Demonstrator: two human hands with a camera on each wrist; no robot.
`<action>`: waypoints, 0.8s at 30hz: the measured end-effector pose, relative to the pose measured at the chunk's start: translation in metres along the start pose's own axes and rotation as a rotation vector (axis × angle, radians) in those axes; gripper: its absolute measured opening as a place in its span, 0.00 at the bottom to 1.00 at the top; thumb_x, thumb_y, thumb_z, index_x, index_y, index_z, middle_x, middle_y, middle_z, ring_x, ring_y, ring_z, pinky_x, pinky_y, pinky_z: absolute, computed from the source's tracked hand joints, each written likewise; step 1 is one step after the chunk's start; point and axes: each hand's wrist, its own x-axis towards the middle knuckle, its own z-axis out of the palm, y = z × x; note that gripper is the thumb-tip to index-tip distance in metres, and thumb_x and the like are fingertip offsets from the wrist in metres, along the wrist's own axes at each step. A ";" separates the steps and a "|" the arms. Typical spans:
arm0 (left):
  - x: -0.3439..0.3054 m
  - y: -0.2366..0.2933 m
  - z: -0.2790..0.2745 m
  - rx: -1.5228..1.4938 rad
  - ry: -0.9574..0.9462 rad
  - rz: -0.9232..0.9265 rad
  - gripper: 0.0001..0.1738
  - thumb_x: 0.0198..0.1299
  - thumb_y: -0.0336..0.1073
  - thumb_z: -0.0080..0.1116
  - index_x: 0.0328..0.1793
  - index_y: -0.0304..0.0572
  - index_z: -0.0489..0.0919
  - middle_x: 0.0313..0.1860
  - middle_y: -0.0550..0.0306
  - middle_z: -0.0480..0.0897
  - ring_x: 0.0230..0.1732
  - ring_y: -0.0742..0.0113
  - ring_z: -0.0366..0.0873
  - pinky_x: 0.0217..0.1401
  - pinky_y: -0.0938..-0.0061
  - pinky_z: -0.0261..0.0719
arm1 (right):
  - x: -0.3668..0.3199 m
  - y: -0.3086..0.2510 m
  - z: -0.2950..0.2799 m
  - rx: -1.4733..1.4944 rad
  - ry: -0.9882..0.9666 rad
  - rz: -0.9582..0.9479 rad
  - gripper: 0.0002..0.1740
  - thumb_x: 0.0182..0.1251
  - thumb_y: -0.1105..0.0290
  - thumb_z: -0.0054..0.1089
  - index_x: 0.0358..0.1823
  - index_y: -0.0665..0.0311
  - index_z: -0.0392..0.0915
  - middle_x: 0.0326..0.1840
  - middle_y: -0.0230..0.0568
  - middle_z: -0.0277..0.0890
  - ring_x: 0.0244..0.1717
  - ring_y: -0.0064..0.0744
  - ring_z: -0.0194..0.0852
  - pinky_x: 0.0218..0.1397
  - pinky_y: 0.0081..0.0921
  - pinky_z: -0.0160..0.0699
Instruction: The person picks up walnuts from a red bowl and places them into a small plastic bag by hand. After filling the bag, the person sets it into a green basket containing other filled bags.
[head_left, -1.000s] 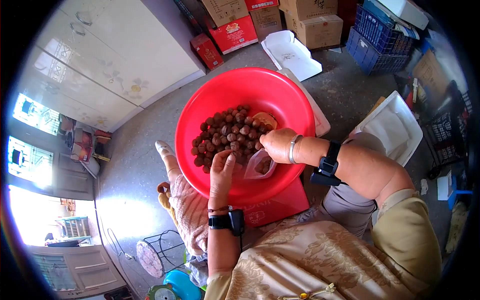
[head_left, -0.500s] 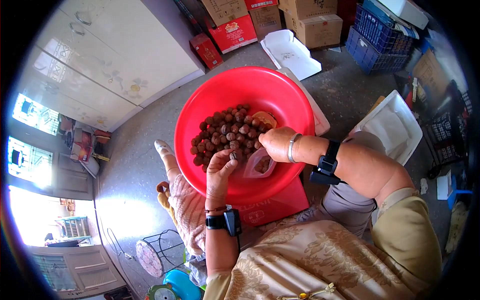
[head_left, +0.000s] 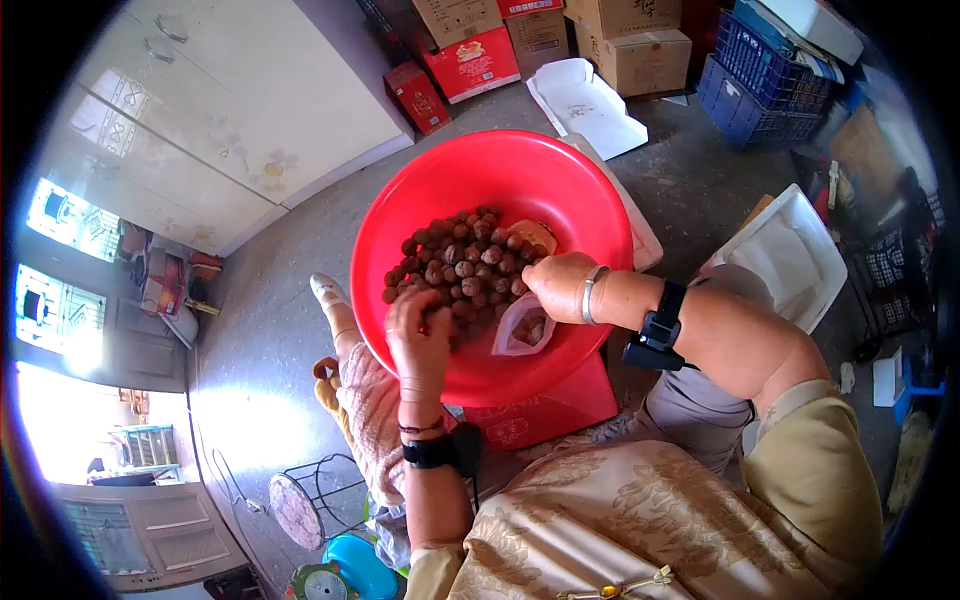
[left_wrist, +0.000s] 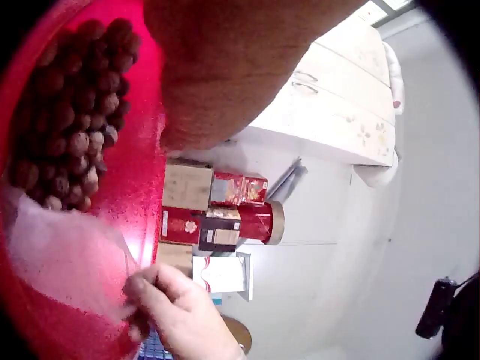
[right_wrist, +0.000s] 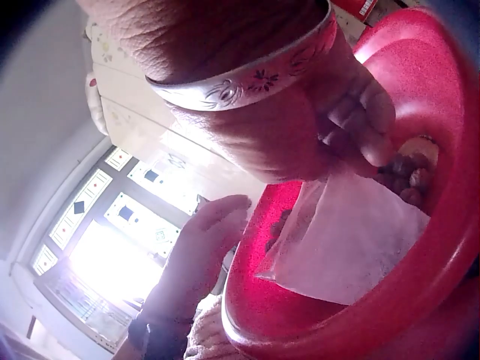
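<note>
A big red basin (head_left: 590, 215) holds a heap of brown walnuts (head_left: 465, 260). My right hand (head_left: 560, 288) pinches the rim of a thin translucent plastic bag (head_left: 503, 335) inside the basin's near right side. A few nuts show in the bag's mouth, and in the right wrist view the bag (right_wrist: 337, 240) hangs below the fingers. My left hand (head_left: 418, 335) is over the basin's near left side, at the edge of the heap, its fingers loosely bent and blurred. Red shows between its thumb and fingers. The left wrist view hides those fingertips behind the heel of the hand.
A round tan piece (head_left: 535, 237) lies beside the nuts. Under the basin stands a red box (head_left: 545, 410). White foam trays (head_left: 590, 110) lie on the floor behind and at right. Cartons (head_left: 640, 60) and blue crates (head_left: 760, 95) stand at the back, and a cabinet (head_left: 230, 110) is at left.
My left hand, which held a walnut up near the bag half a second ago, has moved left and turned over the heap's edge. The right hand stays at the bag.
</note>
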 end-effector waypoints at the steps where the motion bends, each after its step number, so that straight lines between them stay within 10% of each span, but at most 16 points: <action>1: 0.001 -0.016 -0.008 0.089 0.055 -0.028 0.21 0.52 0.29 0.68 0.54 0.40 0.81 0.56 0.45 0.81 0.62 0.46 0.75 0.69 0.57 0.71 | -0.001 0.000 -0.001 0.021 0.008 0.013 0.10 0.57 0.76 0.56 0.38 0.68 0.85 0.39 0.58 0.85 0.44 0.58 0.85 0.48 0.46 0.83; 6: -0.002 -0.065 -0.029 0.249 0.215 -0.269 0.33 0.57 0.29 0.66 0.70 0.35 0.69 0.63 0.41 0.76 0.63 0.43 0.74 0.70 0.56 0.71 | 0.001 0.004 0.006 0.062 0.033 -0.019 0.09 0.58 0.75 0.55 0.37 0.67 0.84 0.38 0.57 0.84 0.44 0.58 0.85 0.47 0.47 0.82; 8: -0.001 -0.053 -0.038 -0.354 0.145 -0.661 0.33 0.59 0.28 0.65 0.71 0.33 0.67 0.65 0.45 0.75 0.58 0.47 0.78 0.64 0.61 0.78 | 0.001 0.005 0.006 0.067 0.033 -0.029 0.09 0.58 0.75 0.55 0.36 0.67 0.84 0.38 0.57 0.84 0.44 0.57 0.85 0.47 0.47 0.82; 15: -0.019 -0.060 -0.043 -0.922 0.066 -0.830 0.23 0.59 0.21 0.55 0.62 0.38 0.73 0.50 0.50 0.83 0.45 0.58 0.83 0.48 0.66 0.86 | -0.003 0.003 -0.001 0.088 -0.002 -0.027 0.08 0.60 0.72 0.57 0.36 0.65 0.84 0.38 0.56 0.84 0.43 0.57 0.84 0.46 0.47 0.82; 24: -0.064 -0.054 -0.014 -0.929 0.313 -0.792 0.27 0.58 0.21 0.55 0.65 0.40 0.69 0.54 0.49 0.80 0.47 0.57 0.82 0.48 0.65 0.84 | -0.007 0.004 -0.009 0.062 0.027 -0.032 0.09 0.63 0.69 0.58 0.38 0.65 0.83 0.37 0.55 0.84 0.43 0.58 0.84 0.46 0.48 0.81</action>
